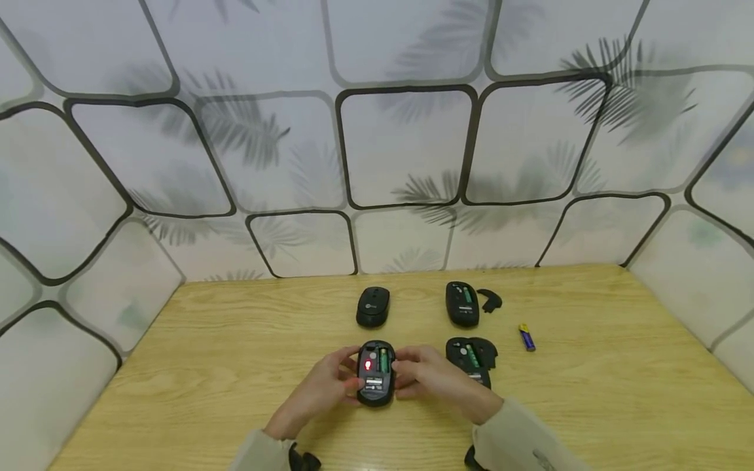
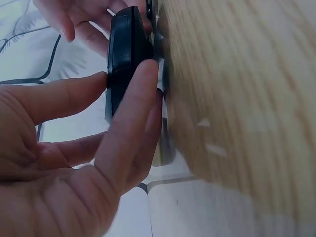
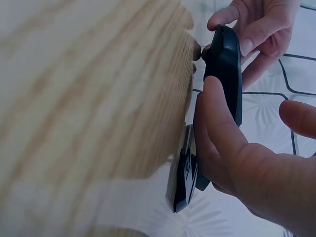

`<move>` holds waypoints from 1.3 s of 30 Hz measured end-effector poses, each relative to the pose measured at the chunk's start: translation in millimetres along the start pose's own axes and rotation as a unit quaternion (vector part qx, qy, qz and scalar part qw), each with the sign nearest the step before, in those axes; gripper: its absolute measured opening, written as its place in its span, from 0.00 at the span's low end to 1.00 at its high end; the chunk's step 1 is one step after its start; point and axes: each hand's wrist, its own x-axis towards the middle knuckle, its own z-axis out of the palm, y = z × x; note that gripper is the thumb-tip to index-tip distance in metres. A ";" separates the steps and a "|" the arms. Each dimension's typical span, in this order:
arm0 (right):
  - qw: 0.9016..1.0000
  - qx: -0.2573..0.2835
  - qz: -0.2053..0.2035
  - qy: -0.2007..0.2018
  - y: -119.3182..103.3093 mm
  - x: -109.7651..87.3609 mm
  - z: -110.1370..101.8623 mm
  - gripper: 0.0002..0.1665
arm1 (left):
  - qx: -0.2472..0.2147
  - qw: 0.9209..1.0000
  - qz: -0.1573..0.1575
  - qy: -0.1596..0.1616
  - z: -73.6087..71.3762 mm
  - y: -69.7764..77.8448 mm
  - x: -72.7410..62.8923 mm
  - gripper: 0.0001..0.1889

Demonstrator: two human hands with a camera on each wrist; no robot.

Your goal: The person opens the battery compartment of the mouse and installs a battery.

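Observation:
A black computer mouse [image 1: 376,399], underside up, is held between both hands close over the table. Its battery bay lies bare with a green battery [image 1: 384,360] inside, and a red light glows beside it. My left hand [image 1: 325,387] pinches the mouse's left edge, thumb on the underside face and fingers beneath, as the left wrist view shows. At the other edge is my right hand [image 1: 438,379]; its extended fingers touch the mouse's side in the right wrist view, while the thumb stands apart from it.
Beyond the hands are an upright black mouse [image 1: 373,306] and an upturned one [image 1: 462,314] with a loose black cover [image 1: 490,301]. Another upturned mouse [image 1: 471,373] lies beside my right hand with a cover at its edge. A yellow-and-purple battery [image 1: 527,337] lies farther right on the wooden table [image 1: 235,340].

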 end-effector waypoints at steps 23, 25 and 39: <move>0.993 -0.046 -0.034 0.099 -26.9 13.2 -16.7 0.26 | 0.080 0.995 0.027 0.060 -17.8 14.0 8.2 0.22; 0.992 -0.050 -0.032 0.108 -30.5 17.6 -18.5 0.25 | 0.070 0.995 0.032 0.065 -19.2 12.4 10.5 0.21; 0.991 -0.060 -0.015 0.115 -43.2 38.8 -34.8 0.25 | 0.049 0.995 0.045 0.079 -31.9 10.3 30.5 0.21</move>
